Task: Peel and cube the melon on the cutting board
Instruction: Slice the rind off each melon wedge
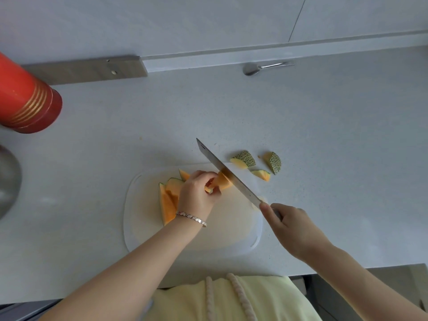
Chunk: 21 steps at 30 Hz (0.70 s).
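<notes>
A white cutting board (222, 232) lies on the counter. My left hand (196, 195) grips a peeled orange melon piece (223, 181) at the board's far edge. My right hand (291, 225) grips the handle of a long knife (228, 176), and the blade lies across that piece. Several orange melon wedges (168, 202) with green rind rest at the board's left side, partly hidden by my left hand. Three cut rind pieces (254, 164) lie on the counter just past the board's far right corner.
A red cylindrical container (27, 100) stands at the far left, with a metal bowl (8, 179) below it. A metal spoon (261, 67) lies near the back wall. A wooden strip (88, 69) sits against the wall. The counter's front edge is near my body.
</notes>
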Tool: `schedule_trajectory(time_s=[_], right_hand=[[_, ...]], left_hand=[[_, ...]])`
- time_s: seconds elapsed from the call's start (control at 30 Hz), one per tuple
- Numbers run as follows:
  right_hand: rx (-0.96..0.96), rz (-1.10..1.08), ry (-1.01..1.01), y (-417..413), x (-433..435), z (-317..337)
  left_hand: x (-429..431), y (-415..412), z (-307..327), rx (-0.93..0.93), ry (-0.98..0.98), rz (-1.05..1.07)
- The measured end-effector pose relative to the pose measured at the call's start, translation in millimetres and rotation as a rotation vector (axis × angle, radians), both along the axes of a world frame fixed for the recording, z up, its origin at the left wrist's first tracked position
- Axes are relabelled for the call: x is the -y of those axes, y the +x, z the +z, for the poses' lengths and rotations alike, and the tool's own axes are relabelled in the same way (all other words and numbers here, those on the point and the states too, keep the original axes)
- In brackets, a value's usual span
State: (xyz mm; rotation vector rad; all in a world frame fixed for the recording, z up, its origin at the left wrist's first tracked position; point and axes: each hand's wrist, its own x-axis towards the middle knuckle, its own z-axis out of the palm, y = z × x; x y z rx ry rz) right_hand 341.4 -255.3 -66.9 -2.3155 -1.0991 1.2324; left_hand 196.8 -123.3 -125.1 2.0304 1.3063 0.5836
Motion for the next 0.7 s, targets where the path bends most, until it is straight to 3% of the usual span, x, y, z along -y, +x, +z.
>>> schedule_trajectory(time_s=[0.37,0.7], right_hand=[[0.066,0.089,0.001,-8,-24,-9],[0.071,0.045,0.009,-9,-32,-35]], left_hand=[[1,-2,-2,0.011,-0.015,-0.015],[1,-5,-6,-0.01,0.035,-0.017]])
